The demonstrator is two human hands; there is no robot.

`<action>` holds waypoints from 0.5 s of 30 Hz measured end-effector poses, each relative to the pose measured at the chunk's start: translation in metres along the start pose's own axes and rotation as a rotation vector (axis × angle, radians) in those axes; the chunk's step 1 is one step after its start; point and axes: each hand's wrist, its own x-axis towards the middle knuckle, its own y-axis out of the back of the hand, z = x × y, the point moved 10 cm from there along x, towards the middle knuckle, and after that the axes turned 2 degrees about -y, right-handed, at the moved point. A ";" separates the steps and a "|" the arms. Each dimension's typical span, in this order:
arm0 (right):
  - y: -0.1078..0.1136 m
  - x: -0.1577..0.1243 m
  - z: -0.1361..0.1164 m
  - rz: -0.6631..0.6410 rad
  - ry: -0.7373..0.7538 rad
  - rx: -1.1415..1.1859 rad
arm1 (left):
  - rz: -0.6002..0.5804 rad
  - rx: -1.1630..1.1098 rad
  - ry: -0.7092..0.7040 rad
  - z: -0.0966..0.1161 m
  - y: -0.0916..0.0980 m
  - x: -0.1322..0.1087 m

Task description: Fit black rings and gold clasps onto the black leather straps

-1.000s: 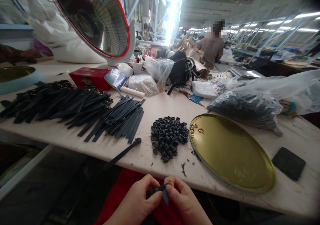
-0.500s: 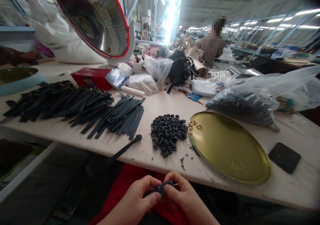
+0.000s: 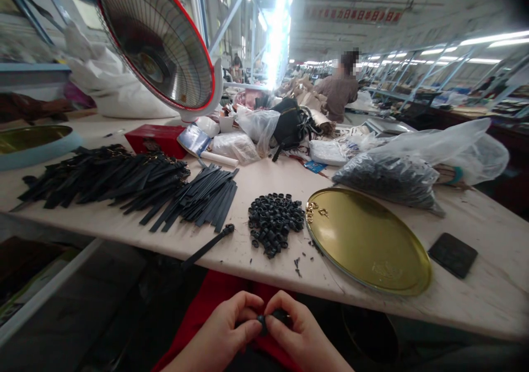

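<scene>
Close together over my lap, my left hand [image 3: 229,325] and my right hand [image 3: 295,328] both pinch a small black strap [image 3: 262,322]. Fingers cover most of it, and its far end is out of sight. Just beyond, on the table, lies a heap of small black strap loops [image 3: 275,223]. A single black strap [image 3: 209,245] with a knobby end rests at the table's front edge. To its left are a fan of plain black straps [image 3: 206,198] and a larger pile of straps with gold-coloured hardware [image 3: 99,179]. Several gold buckles [image 3: 323,213] sit on a gold round lid [image 3: 367,245].
A fan-shaped heater [image 3: 157,47] with a red rim stands at the back left beside a red box [image 3: 157,140]. A clear bag of dark pieces [image 3: 388,176] and a black square pad [image 3: 453,254] lie to the right. A person [image 3: 339,91] stands farther back.
My fingers have closed in around the strap, so less of it shows and the gold-coloured pin is no longer plain. The view has shifted slightly; the table things lie as before.
</scene>
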 end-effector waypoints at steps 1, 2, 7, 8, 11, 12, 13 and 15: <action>0.001 -0.001 -0.001 0.008 0.033 -0.027 | -0.016 0.029 0.012 0.000 0.001 -0.001; 0.001 -0.001 -0.002 0.016 0.066 -0.048 | -0.050 0.061 0.033 -0.001 0.000 -0.003; 0.000 0.002 0.003 0.070 0.185 -0.107 | -0.173 0.197 0.120 -0.009 -0.007 -0.005; -0.004 0.004 0.007 0.056 0.182 -0.079 | -0.160 0.209 0.123 -0.010 -0.007 -0.003; -0.011 0.012 0.021 0.023 0.110 0.087 | -0.166 0.205 0.126 -0.011 -0.009 0.003; -0.011 0.014 0.024 0.020 0.082 0.134 | -0.172 0.211 0.125 -0.010 -0.009 0.005; -0.011 0.016 0.026 0.020 0.059 0.161 | -0.172 0.229 0.121 -0.007 -0.007 0.006; -0.009 0.020 0.023 -0.008 0.046 0.133 | -0.169 0.302 0.116 0.000 0.001 0.005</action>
